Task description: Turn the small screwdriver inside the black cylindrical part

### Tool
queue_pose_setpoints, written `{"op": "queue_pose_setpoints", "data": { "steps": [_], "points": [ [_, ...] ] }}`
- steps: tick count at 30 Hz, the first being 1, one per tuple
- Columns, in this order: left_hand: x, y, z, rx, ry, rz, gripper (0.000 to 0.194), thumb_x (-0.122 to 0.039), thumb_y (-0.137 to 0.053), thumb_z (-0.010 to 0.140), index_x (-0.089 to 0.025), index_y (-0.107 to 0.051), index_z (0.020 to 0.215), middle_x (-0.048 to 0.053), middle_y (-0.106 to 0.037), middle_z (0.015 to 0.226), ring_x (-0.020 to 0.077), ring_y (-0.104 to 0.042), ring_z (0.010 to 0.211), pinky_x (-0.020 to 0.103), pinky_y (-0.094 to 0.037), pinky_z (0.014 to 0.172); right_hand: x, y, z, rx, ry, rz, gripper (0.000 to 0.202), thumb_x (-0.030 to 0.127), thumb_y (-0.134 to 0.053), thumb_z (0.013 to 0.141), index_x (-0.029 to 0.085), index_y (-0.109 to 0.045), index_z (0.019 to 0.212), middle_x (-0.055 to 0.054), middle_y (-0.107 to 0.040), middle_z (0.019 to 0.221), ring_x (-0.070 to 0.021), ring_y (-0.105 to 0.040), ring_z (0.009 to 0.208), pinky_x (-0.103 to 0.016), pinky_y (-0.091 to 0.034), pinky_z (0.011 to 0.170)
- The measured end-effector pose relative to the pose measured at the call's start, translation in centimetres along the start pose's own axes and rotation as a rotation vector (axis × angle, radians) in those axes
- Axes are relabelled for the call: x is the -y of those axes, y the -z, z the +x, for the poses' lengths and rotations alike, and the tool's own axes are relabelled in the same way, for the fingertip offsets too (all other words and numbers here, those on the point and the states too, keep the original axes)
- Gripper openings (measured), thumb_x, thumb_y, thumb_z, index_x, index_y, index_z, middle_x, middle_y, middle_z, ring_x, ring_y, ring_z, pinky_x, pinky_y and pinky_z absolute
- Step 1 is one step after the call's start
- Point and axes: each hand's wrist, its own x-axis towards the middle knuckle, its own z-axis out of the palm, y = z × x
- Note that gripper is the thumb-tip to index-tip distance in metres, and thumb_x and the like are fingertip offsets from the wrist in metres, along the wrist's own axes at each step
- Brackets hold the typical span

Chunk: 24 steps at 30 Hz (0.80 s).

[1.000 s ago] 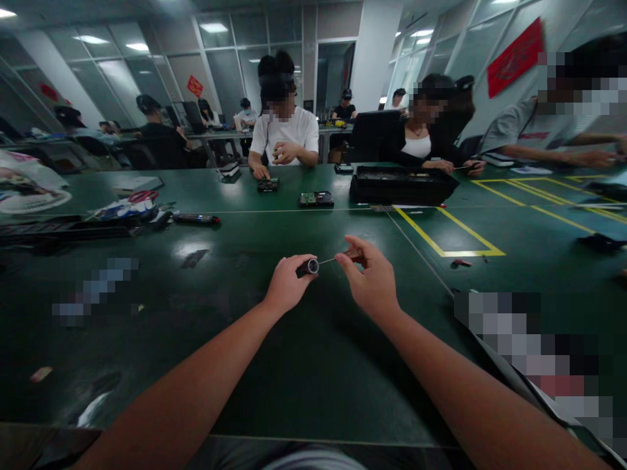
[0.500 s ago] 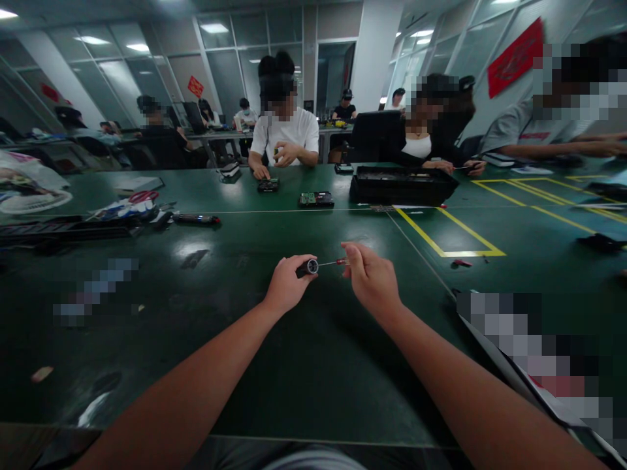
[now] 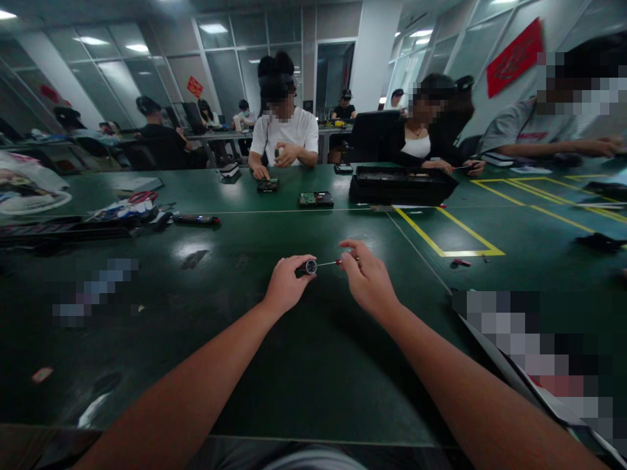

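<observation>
Black cylinder [image 3: 309, 267] in left hand [image 3: 285, 282]; screwdriver [image 3: 337, 262] in right hand [image 3: 369, 277], fingers [image 3: 353, 245] wider than before.

The bare right hand [image 3: 369, 277], more tightly curled half a second ago, now opens its fingers: the index finger stretches above the red-handled screwdriver with a thin metal shaft [image 3: 337, 262], and the thumb sits lower.

Near centre: one bare left hand [image 3: 288, 282], one bare right hand [image 3: 371, 277], one short dark cylinder with a pale-rimmed round end [image 3: 309, 267], one slim metal-shafted tool with a red collar [image 3: 337, 262]. Far side: one long black open box [image 3: 403, 189], one green circuit board in black casing [image 3: 316, 199]. Far left: one pair of red-handled scissors [image 3: 144, 196].
</observation>
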Motion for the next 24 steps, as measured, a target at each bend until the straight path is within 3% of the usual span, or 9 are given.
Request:
{"op": "queue_pose_setpoints", "data": {
  "steps": [4,8,11,14,17,20,24],
  "points": [
    [0.0,-0.1,0.0,0.006,-0.015,-0.002,0.038,-0.011,-0.075,0.082,-0.026,-0.072,0.116,0.004,-0.073,0.117,0.0246,-0.065,0.111,0.047,-0.045,0.105,0.0,0.2,0.2,-0.002,-0.037,-0.067,0.037,0.045,-0.039,0.101,0.023,-0.068,0.099,-0.004,-0.068,0.073,-0.0218,-0.063,0.066,-0.033,-0.040,0.062],
    [0.1,-0.1,0.0,0.006,-0.020,0.006,0.037,-0.011,-0.075,0.083,-0.027,-0.071,0.117,0.004,-0.073,0.119,0.0250,-0.064,0.112,0.049,-0.043,0.107,0.0,0.0,0.0,-0.001,-0.034,0.051,0.028,0.036,-0.045,0.097,0.022,-0.059,0.117,-0.002,-0.068,0.077,-0.0201,-0.062,0.065,-0.034,-0.043,0.063],
    [0.0,0.0,0.0,0.001,-0.016,0.009,0.036,-0.013,-0.074,0.084,-0.027,-0.071,0.117,0.005,-0.073,0.121,0.0254,-0.064,0.114,0.051,-0.040,0.110,-0.2,-0.4,-0.1,-0.039,-0.031,0.205,0.023,0.038,-0.054,0.093,0.022,-0.057,0.109,-0.005,-0.069,0.086,-0.0208,-0.064,0.076,-0.036,-0.049,0.071],
    [-0.6,0.3,-0.1,-0.011,-0.069,0.006,0.035,-0.013,-0.074,0.086,-0.028,-0.071,0.117,0.004,-0.073,0.121,0.0242,-0.063,0.116,0.053,-0.037,0.114,-1.1,-1.1,0.3,-0.104,-0.156,0.472,0.025,0.047,-0.056,0.091,0.023,-0.059,0.095,-0.005,-0.067,0.084,-0.0202,-0.064,0.076,-0.038,-0.054,0.073],
    [-1.2,0.4,-0.3,-0.032,-0.106,0.046,0.035,-0.014,-0.071,0.088,-0.032,-0.071,0.118,0.002,-0.072,0.124,0.0235,-0.060,0.122,0.058,-0.023,0.122,-2.8,-1.7,1.0,-0.197,-0.359,0.690,0.028,0.053,-0.052,0.091,0.025,-0.053,0.086,0.000,-0.056,0.069,-0.0173,-0.056,0.060,-0.036,-0.054,0.061],
    [-1.1,0.3,-0.2,0.023,-0.036,0.051,0.038,-0.014,-0.072,0.088,-0.032,-0.070,0.121,0.003,-0.071,0.126,0.0257,-0.059,0.123,0.062,-0.023,0.121,-3.7,-2.0,1.2,-0.264,-0.366,0.675,0.030,0.056,-0.052,0.089,0.026,-0.050,0.084,0.002,-0.051,0.067,-0.0166,-0.054,0.058,-0.034,-0.054,0.058],
    [-0.5,0.1,0.0,0.036,0.003,0.059,0.039,-0.016,-0.072,0.088,-0.030,-0.069,0.125,0.004,-0.070,0.128,0.0277,-0.059,0.122,0.065,-0.025,0.119,-3.1,-2.1,0.8,-0.299,-0.344,0.659,0.030,0.054,-0.058,0.087,0.025,-0.055,0.089,0.001,-0.058,0.075,-0.0157,-0.058,0.066,-0.032,-0.054,0.062]
  ]
}}
